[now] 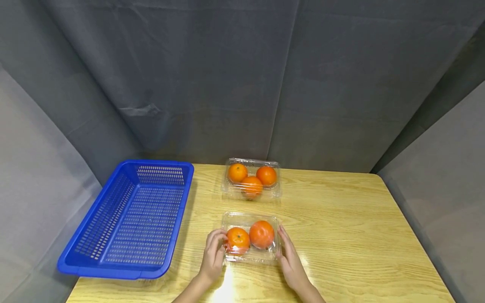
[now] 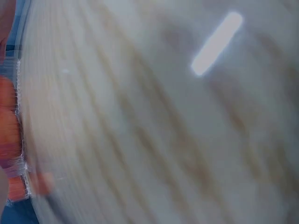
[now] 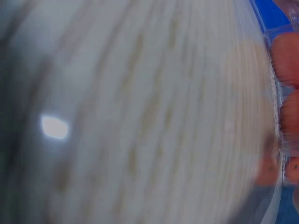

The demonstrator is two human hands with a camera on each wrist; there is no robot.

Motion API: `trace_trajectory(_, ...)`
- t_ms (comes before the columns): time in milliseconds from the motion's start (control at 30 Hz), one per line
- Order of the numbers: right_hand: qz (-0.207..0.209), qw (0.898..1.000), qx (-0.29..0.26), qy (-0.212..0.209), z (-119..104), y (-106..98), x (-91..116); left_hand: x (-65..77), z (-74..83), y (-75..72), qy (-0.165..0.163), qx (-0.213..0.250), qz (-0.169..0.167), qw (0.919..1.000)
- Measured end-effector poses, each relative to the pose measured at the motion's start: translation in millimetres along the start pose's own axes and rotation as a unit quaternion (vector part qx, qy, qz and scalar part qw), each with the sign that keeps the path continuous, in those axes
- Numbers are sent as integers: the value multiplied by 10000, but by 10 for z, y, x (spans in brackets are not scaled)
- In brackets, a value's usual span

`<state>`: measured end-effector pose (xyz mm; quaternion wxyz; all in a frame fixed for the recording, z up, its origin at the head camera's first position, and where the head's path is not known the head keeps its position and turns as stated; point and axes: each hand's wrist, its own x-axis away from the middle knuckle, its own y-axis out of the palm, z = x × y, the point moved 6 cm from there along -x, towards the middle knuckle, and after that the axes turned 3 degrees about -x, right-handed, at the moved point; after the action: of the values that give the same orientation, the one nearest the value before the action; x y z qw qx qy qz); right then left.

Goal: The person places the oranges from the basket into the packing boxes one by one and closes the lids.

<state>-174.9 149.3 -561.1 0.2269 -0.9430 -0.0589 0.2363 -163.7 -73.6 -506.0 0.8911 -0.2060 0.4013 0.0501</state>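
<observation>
A clear plastic box (image 1: 261,257) with two round orange fruits stands between my two hands at the near middle of the table. One fruit with a green stem spot, like a tangerine (image 1: 238,239), is on the left; a larger smooth fruit (image 1: 262,234) is on the right. My left hand (image 1: 213,254) holds the box's left side, fingers bent at its edge and thumb at the near corner. Along the right side, my right hand (image 1: 291,263) rests with fingers fairly straight and thumb apart. Both wrist views are blurred, showing the fruits (image 2: 7,126) only at the frame edge.
Farther back, a second clear box (image 1: 270,192) with three orange fruits (image 1: 251,187) stands near the table's far edge. A blue perforated basket (image 1: 177,227) stands at the left. Wooden tabletop (image 1: 352,227) extends to the right, and grey cloth (image 1: 212,84) hangs behind.
</observation>
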Motion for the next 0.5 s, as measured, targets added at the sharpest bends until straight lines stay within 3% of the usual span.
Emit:
trace_trajectory(300,-305,9984,-250,411,62,4,60,72,-71,9,-143,44,-162,9998)
trace_trajectory(500,-178,9961,-573,640,26,-27,49,114,-121,-13,-756,-5,-152,9970)
